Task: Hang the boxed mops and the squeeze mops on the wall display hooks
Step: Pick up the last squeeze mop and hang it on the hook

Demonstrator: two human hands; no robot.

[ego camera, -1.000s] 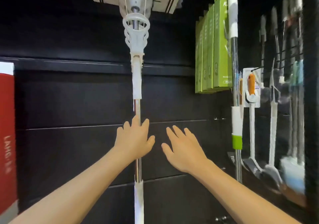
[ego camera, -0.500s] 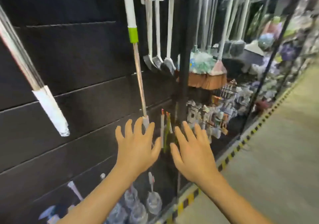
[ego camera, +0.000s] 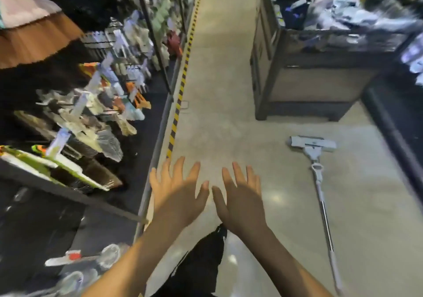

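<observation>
left hand (ego camera: 177, 191), right hand (ego camera: 242, 197): fingers spread, empty | grey long-handled squeeze mop (ego camera: 320, 196) on floor: likely light, stiff, head-heavy | grasp mid-pole

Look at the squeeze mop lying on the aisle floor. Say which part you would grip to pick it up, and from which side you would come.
Grip the squeeze mop on its bare metal pole, roughly mid-length, probably with the right hand, coming down from above. It lies flat on the floor, head far and handle end near, so the thin pole is the closest part, with open floor on either side of it. Both hands are empty.
</observation>
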